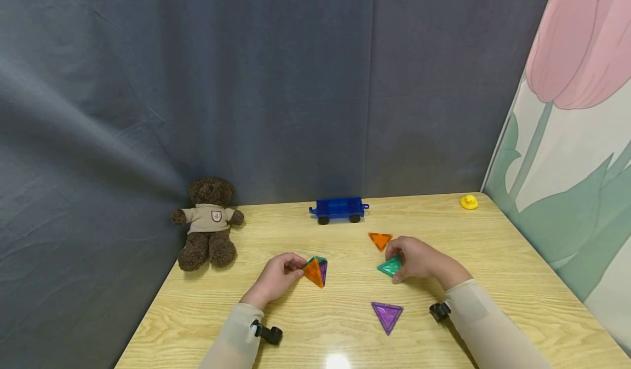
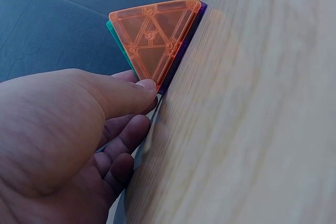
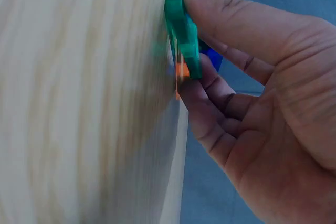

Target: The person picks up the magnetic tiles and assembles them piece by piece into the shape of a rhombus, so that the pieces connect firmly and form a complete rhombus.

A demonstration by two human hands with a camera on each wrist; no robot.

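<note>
My left hand [image 1: 277, 277] pinches one corner of a small group of joined triangular magnetic tiles. An orange tile [image 2: 152, 38] faces the left wrist camera, with a purple tile [image 1: 323, 271] and a green tile [image 1: 317, 259] behind it. To the right, my right hand [image 1: 416, 259] holds a green triangular tile [image 1: 391, 266] between thumb and fingers, close over the table. In the right wrist view this green tile [image 3: 184, 35] appears nearly edge-on. Just beyond that hand lies a flat orange triangle tile [image 1: 380, 241]. Nearer to me is a flat purple triangle tile [image 1: 387, 316].
A blue toy wagon [image 1: 339, 209] with black wheels stands at the back of the wooden table [image 1: 197, 314]. At the back left sits a brown teddy bear [image 1: 209, 224] in a beige shirt. A yellow rubber duck [image 1: 469, 202] is in the far right corner.
</note>
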